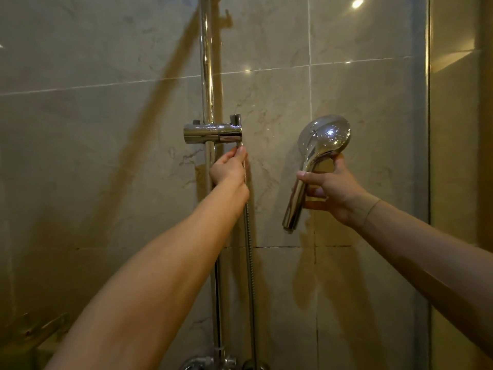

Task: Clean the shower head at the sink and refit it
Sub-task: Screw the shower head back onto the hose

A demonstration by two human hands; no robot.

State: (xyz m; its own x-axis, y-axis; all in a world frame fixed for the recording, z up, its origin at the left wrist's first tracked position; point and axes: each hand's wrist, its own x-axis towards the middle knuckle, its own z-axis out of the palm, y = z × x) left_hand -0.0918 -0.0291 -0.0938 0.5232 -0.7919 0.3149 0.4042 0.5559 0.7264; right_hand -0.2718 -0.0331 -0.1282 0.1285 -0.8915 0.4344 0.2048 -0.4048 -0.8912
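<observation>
My right hand (333,189) grips the chrome shower head (317,158) by its handle, held upright to the right of the rail, with its lower end free of the hose. My left hand (230,168) pinches the top end of the metal hose (249,249) just under the chrome holder bracket (213,132) on the vertical rail (206,62). The hose hangs straight down from my fingers along the rail.
Beige marble-look tiles (106,156) cover the wall behind. A glass panel edge (429,129) runs vertically at the right. Chrome tap fittings (208,363) show at the bottom edge below the rail.
</observation>
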